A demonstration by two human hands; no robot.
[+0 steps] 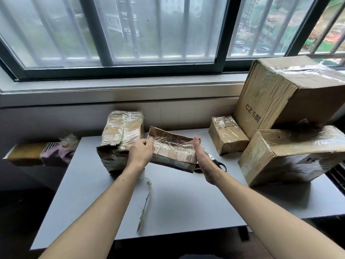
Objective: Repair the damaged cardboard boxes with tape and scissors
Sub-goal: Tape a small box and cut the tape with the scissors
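Note:
A flat, crumpled cardboard box [173, 149] wrapped in clear tape lies tilted at the middle of the white table [93, 193]. My left hand [141, 152] pinches its upper left corner. My right hand [202, 157] lies flat against its right end, fingers straight. Scissors [216, 160] with black handles lie on the table just behind my right hand, partly hidden. A loose strip of used tape [146, 200] trails over the table below the box.
A torn, heavily taped box [119, 141] stands just left of the held one. A small taped box [226, 135] and two larger boxes [285, 94] [291, 156] fill the right side. The window sill runs along the back.

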